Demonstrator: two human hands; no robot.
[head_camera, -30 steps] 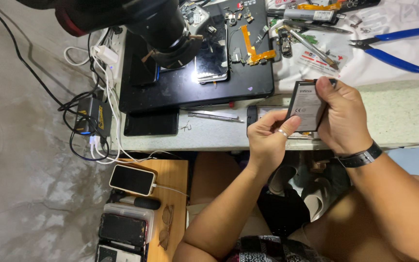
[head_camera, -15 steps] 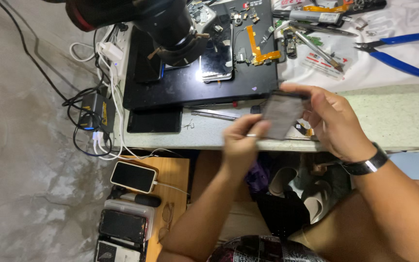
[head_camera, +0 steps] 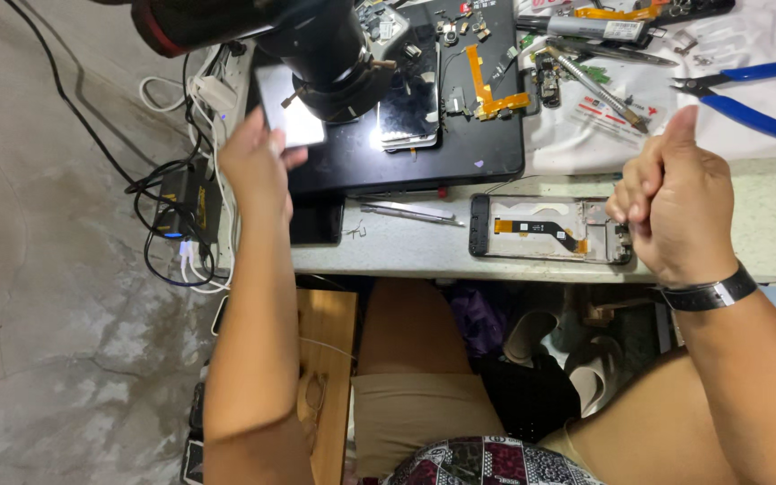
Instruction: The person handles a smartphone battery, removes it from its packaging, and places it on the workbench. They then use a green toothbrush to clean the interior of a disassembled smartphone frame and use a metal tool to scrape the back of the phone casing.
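1. Since the earlier frame, both hands have parted: the left hand (head_camera: 258,166) has carried the flat grey panel (head_camera: 287,106) out to the far left, beside the microscope lens (head_camera: 334,49), while the right hand (head_camera: 675,202) has drawn back to the right.
2. Left grip: fingers grasping the panel by its near edge. The panel is thin, rectangular and smooth, with a dull sheen, and it hangs over the left edge of the black work mat (head_camera: 424,157).
3. Right grip: clenched into a loose fist with the thumb raised, holding nothing that can be seen; a dark wristband (head_camera: 709,292) circles the wrist.
4. Opened phone frame (head_camera: 550,229): a dark rectangular shell with an orange flex ribbon inside, lying flat on the table (head_camera: 406,247) just left of the right hand.
5. Metal tweezers (head_camera: 406,212): slim and bright, lying between the mat and the near edge of the table.
6. Blue-handled pliers (head_camera: 747,90): on white cloth at the far right.
7. Surface and room: a pale, speckled table; a grey concrete floor (head_camera: 47,314) to the left; tangled black and white cables (head_camera: 181,224) hanging off the left end of the table.
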